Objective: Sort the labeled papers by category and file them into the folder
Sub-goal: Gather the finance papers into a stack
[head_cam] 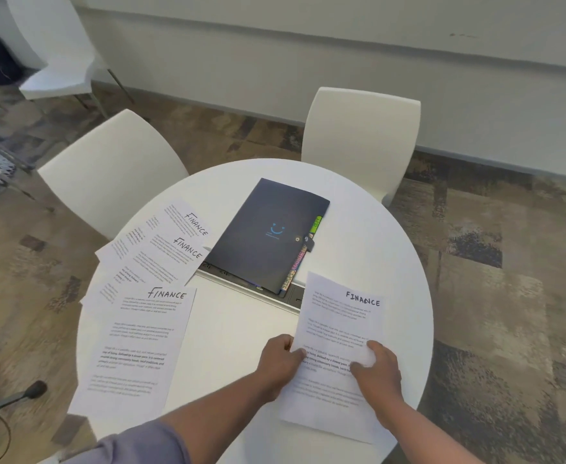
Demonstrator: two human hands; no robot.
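- Four sheets marked FINANCE are readable on the round white table point(241, 329), and none of them looks filed yet, so I'd call this early days.
- Nearest the camera, just this side of the folder's near right corner, both hands are on one FINANCE sheet point(341, 333). The left hand point(279, 365) pinches its left edge, thumb on top, and the right hand point(377, 371) presses down on its middle with fingers curled. Can't tell if there's more than one page in that bundle.
- Left of the folder and nearer than it, a big FINANCE page point(134, 343) lies flat, nobody touching it.
- Right beside the folder's left edge, a fanned pile of pages point(161, 249) shows two more FINANCE headings; the labels underneath are hidden.
- Dark folder point(268, 232) sits mid-table, snapped shut, coloured tabs poking out its right side.
- My guess at what's left: gather the piles, open it up, slot everything in.
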